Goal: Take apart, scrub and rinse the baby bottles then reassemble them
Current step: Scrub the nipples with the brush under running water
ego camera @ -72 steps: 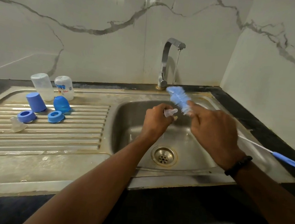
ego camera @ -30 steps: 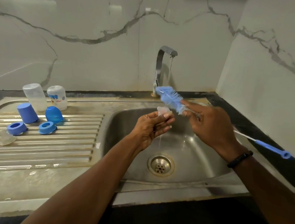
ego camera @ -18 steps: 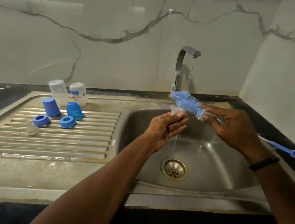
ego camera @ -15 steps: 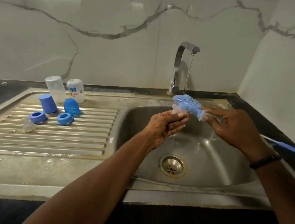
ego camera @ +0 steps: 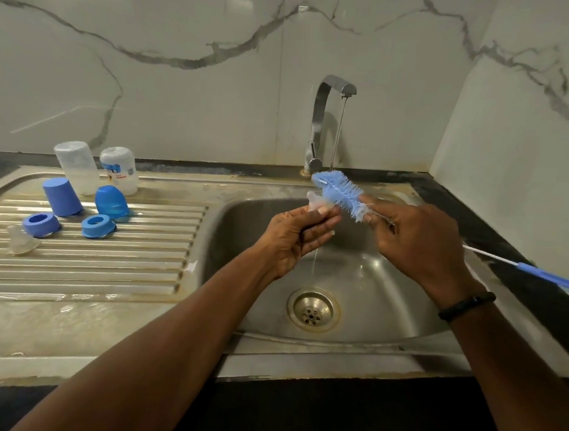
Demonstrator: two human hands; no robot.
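Brush [ego camera: 338,192] runs upper-left to lower-right over the steel sink [ego camera: 242,211], fuzzy blue bristles toward the tap [ego camera: 322,122]. I've got my right hand [ego camera: 414,244] gripping its wire stem, left hand [ego camera: 295,237] pinching a soft clear teat [ego camera: 315,202] against the bristles, tip up.

blue and red print on right bottle [ego camera: 119,170], too blurred to read

Clear teat [ego camera: 315,202] under blue brush head [ego camera: 341,193], two bottles [ego camera: 74,166] inverted on drainboard
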